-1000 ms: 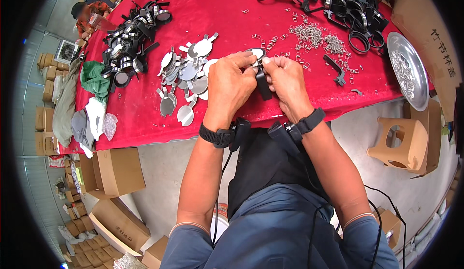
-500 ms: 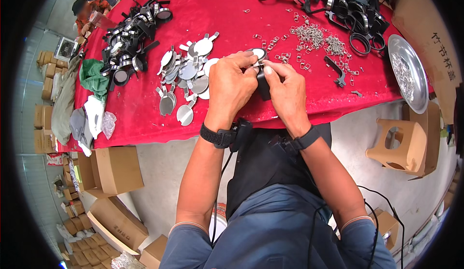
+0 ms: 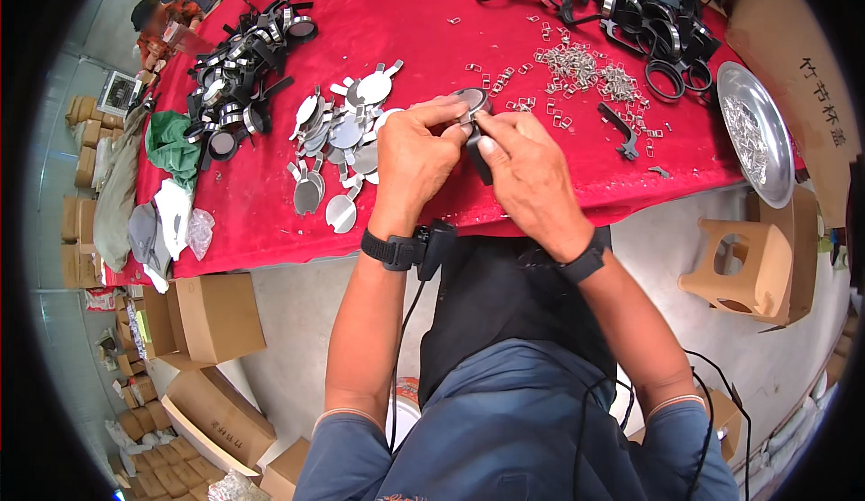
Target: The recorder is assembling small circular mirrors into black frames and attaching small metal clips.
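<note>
Both hands work near the front edge of the red table (image 3: pixel 270 222). The left hand (image 3: pixel 410 163) pinches a round metal disc (image 3: pixel 470 102); the right hand (image 3: pixel 532 181) presses a black handle (image 3: pixel 478 154) to it. Better keep the disc steady and push straight.

both hands cover most of the small round metal piece (image 3: pixel 470 103) and the black strip (image 3: pixel 478 157) below it, so how the two join under the left hand's grip (image 3: pixel 416 160) and the right hand's grip (image 3: pixel 530 177) cannot be told. just beyond the grips, the little metal clips (image 3: pixel 577 67) are too small to make out singly. farther off, the black rings (image 3: pixel 649 14) are cut by the upper edge. the contents of the metal tray (image 3: pixel 755 132), off to the right, blur together.
</note>
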`<state>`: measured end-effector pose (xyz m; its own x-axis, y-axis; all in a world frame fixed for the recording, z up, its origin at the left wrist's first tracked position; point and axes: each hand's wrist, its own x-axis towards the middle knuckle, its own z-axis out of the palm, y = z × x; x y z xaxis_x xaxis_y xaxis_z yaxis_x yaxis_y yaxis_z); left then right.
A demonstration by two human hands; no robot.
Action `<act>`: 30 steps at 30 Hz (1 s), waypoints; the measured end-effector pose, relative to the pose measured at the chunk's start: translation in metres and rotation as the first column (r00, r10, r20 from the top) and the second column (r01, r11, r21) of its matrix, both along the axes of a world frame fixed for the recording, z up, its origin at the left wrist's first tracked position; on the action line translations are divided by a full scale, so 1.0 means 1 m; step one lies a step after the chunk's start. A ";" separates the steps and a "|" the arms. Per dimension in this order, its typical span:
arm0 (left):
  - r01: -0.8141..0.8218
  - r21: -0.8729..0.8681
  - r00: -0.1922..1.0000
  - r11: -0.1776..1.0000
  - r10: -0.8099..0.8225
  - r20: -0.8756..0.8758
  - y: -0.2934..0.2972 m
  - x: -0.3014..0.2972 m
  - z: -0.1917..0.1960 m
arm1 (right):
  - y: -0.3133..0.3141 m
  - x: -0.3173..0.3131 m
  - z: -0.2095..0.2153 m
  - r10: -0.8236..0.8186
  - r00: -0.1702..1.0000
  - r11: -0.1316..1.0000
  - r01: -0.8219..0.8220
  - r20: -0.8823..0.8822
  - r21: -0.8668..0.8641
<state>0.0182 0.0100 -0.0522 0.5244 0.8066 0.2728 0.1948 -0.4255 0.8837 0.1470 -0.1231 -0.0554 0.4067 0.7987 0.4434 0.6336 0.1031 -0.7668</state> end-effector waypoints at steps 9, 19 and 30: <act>0.023 -0.076 0.993 0.997 -0.032 -0.116 -0.007 0.002 0.013 | -0.058 0.145 0.030 -0.252 0.796 0.901 0.401 0.550 -0.167; -0.009 -0.006 0.992 1.000 0.009 -0.127 -0.010 0.006 0.015 | -0.056 0.141 0.009 -0.283 0.796 0.871 0.447 0.536 -0.204; 0.132 0.171 0.974 0.977 -0.095 -0.206 -0.013 -0.008 0.016 | 0.008 0.044 0.016 -0.034 0.970 0.954 -0.040 -0.240 -0.297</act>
